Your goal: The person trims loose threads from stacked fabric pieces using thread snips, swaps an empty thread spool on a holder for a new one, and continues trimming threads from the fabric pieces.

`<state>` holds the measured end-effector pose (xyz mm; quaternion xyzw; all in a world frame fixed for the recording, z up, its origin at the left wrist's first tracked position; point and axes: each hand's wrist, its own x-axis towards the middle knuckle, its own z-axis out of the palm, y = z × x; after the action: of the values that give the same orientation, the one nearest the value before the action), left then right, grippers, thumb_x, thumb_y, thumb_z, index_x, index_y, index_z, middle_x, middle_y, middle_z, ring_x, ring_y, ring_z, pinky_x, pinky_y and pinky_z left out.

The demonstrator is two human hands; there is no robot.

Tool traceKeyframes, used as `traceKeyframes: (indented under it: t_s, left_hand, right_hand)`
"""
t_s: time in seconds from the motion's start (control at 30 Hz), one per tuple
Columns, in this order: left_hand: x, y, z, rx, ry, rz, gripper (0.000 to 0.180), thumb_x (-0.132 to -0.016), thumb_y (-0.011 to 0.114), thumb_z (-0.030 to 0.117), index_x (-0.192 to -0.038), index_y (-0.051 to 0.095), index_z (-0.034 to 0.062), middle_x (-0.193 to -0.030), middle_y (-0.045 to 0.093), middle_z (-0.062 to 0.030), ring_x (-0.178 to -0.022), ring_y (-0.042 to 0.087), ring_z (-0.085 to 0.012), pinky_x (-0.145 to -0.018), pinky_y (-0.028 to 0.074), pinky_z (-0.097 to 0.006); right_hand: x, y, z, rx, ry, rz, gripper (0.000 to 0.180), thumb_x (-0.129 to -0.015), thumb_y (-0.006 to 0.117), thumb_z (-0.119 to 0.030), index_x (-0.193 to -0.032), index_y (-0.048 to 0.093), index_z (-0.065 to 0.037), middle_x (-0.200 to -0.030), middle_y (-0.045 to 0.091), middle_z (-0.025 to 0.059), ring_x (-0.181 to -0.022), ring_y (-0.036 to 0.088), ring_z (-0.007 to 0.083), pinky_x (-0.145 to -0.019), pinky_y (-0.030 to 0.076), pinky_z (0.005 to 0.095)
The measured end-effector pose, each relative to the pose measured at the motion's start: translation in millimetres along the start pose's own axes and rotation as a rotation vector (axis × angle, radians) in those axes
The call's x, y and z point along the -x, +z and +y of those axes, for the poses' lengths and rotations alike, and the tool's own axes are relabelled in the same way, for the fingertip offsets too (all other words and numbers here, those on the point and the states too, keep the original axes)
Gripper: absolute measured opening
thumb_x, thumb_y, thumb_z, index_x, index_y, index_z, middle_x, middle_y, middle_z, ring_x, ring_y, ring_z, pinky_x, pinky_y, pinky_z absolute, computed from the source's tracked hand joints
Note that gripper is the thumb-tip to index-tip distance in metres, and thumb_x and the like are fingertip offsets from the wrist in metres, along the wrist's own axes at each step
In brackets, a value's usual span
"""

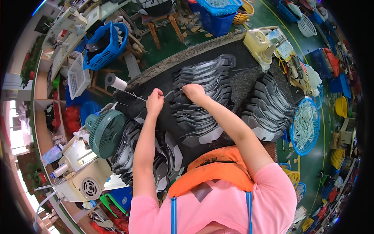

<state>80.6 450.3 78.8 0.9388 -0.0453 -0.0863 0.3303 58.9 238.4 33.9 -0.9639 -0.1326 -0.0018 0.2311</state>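
My left hand (155, 102) is closed in a pinch on a thin pale strip (134, 95), which trails back toward a white roll (116, 82). A short light end of strip (169, 93) shows between my two hands. Right of it, my right hand (194, 93) has its fingertips pinched together at the left edge of a long overlapping row of dark grey and black cut pieces (202, 113), which look like shoe uppers. What those fingertips grip is too small to make out. Both hands are above the dark worktable (156, 82).
A second row of pieces (269, 107) lies to the right, and more pieces (169, 156) are near my left forearm. A green fan (106, 132) and sewing machine (83, 183) stand left. Beyond are a cream machine (258, 46) and a blue basket of pale strips (306, 126).
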Motion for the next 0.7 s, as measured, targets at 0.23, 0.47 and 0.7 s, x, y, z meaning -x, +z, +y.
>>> traceKeyframes:
  t_s: [0.23, 0.47, 0.7]
  left_hand:
    - [125, 29, 81, 1.266, -0.404, -0.542, 0.015, -0.08, 0.058, -0.001, -0.086, 0.048, 0.009, -0.068, 0.06, -0.0059, -0.045, 0.046, -0.0075, -0.038, 0.031, -0.02]
    - [64, 36, 120, 0.876, -0.039, -0.463, 0.014, -0.082, 0.059, 0.003, -0.094, 0.052, 0.0047, -0.068, 0.058, -0.0012, -0.051, 0.049, -0.0057, -0.044, 0.037, -0.019]
    - [-44, 60, 42, 0.444, 0.032, -0.405, 0.014, -0.072, 0.069, 0.014, -0.079, 0.068, 0.0027, -0.064, 0.063, -0.0025, -0.056, 0.055, -0.0079, -0.051, 0.042, -0.025]
  right_hand:
    - [80, -111, -36, -0.828, 0.159, -0.544, 0.037, -0.075, 0.067, -0.034, -0.083, 0.064, 0.002, -0.067, 0.061, 0.0067, -0.064, 0.056, 0.0124, -0.061, 0.045, 0.0283]
    - [91, -137, -2, -0.865, 0.366, -0.347, 0.02, -0.077, 0.066, -0.02, -0.081, 0.067, -0.001, -0.066, 0.06, 0.0005, -0.061, 0.051, 0.007, -0.058, 0.042, 0.0251]
    - [47, -99, 84, -0.407, 0.484, -0.079, 0.024, -0.075, 0.065, -0.028, -0.079, 0.067, -0.004, -0.069, 0.063, 0.0106, -0.068, 0.061, 0.0202, -0.063, 0.046, 0.0325]
